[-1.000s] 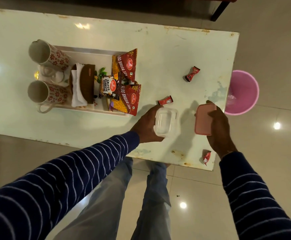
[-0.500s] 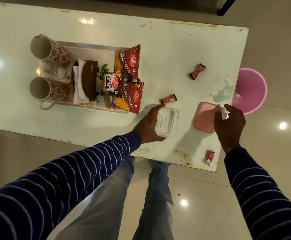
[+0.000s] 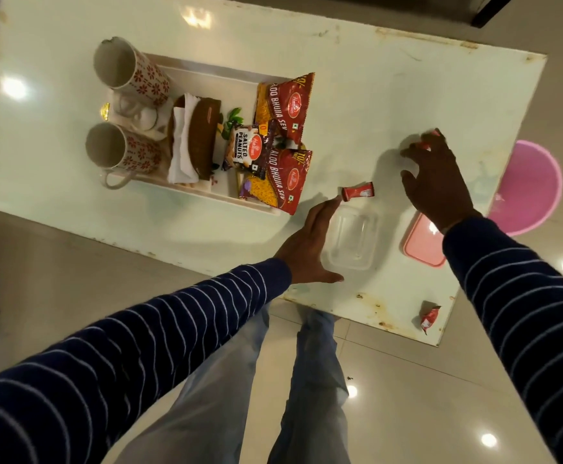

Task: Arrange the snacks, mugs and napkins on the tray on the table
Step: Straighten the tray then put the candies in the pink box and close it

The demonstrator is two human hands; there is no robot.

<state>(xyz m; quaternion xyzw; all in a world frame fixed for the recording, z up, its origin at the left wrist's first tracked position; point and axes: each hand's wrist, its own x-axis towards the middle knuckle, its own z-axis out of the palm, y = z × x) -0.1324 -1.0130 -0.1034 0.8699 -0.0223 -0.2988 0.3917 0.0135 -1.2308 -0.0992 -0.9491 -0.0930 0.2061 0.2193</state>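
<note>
Right hand (image 3: 435,182) reaches beside "ALOO BHUJIA SEV" packets (image 3: 283,180).

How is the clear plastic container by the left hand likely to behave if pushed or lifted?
The clear container looks empty and thin-walled, so it is probably very light and may slide on the glossy table at a nudge from the left hand. Its low, wide shape makes tipping unlikely. The walls may flex when squeezed.

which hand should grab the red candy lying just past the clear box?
Left, probably. The left hand is open beside the clear box, fingertips almost touching the red candy. The right hand is already closing on another candy farther away.
</note>
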